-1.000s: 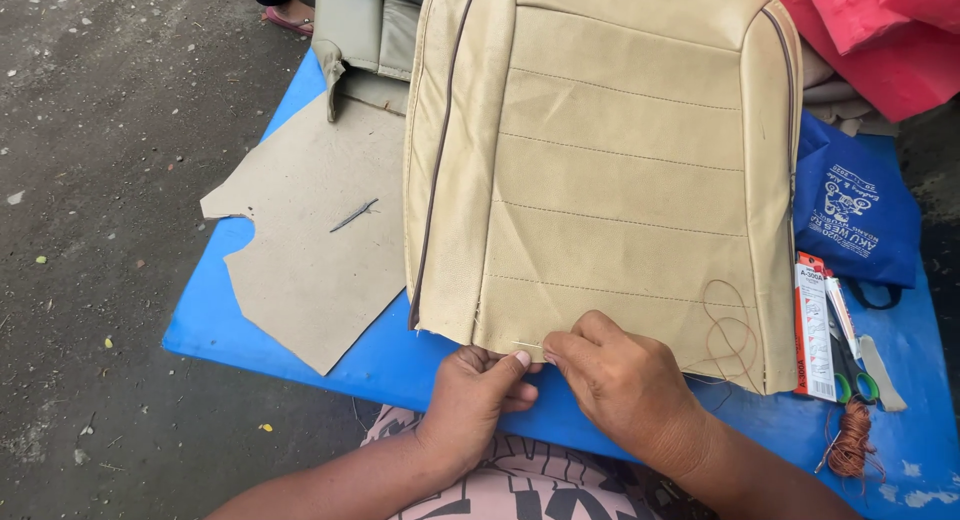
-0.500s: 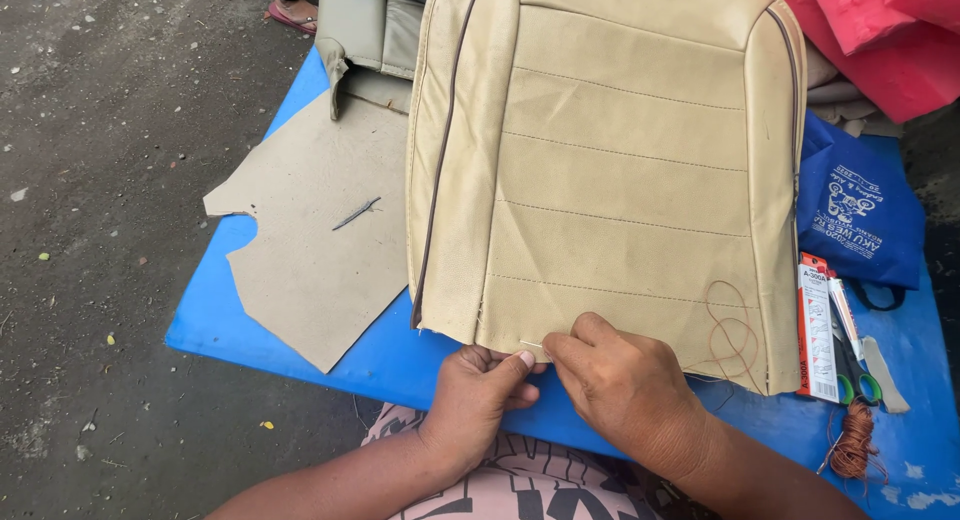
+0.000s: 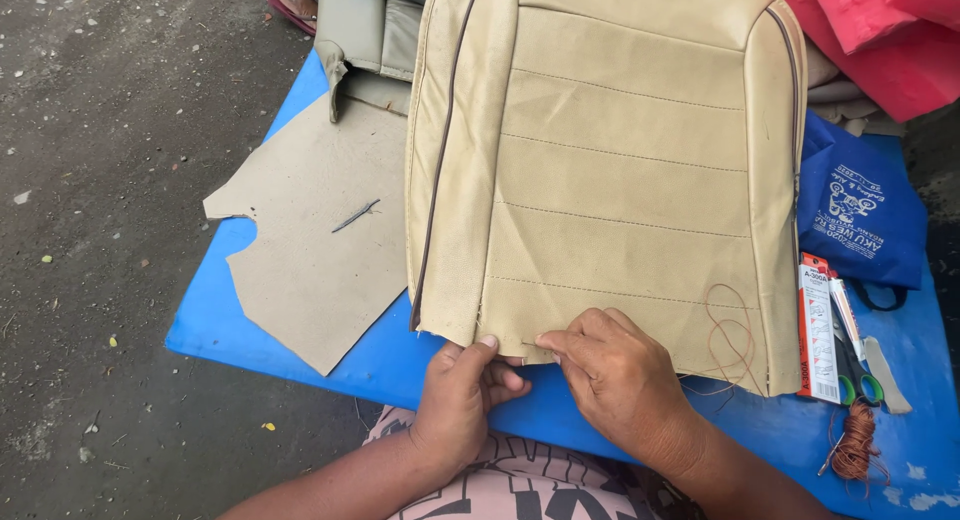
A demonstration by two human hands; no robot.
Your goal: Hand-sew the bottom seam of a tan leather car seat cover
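The work surface is a blue table (image 3: 300, 325) that stands outdoors on dark, rough ground (image 3: 100, 180) with small stones. On the table lies a beige seat cover (image 3: 610, 160) with sewn cross lines and dark piping, and its lower edge is near the person. The left hand (image 3: 462, 400) pinches this lower edge with the thumb on top. The right hand (image 3: 615, 375) presses on the same edge just beside it, with the fingertips closed together on something thin at the seam; what it is cannot be told. A loose brown thread (image 3: 730, 330) curls on the cover to the right. Left of the cover lies a flat beige cut piece (image 3: 310, 240) with a thin metal tool (image 3: 356, 216) on it. At the right edge are a narrow red and white package (image 3: 818, 330), a blue bag with white print (image 3: 860, 220), scissors with green handles (image 3: 855, 375) and red fabric (image 3: 880, 40).
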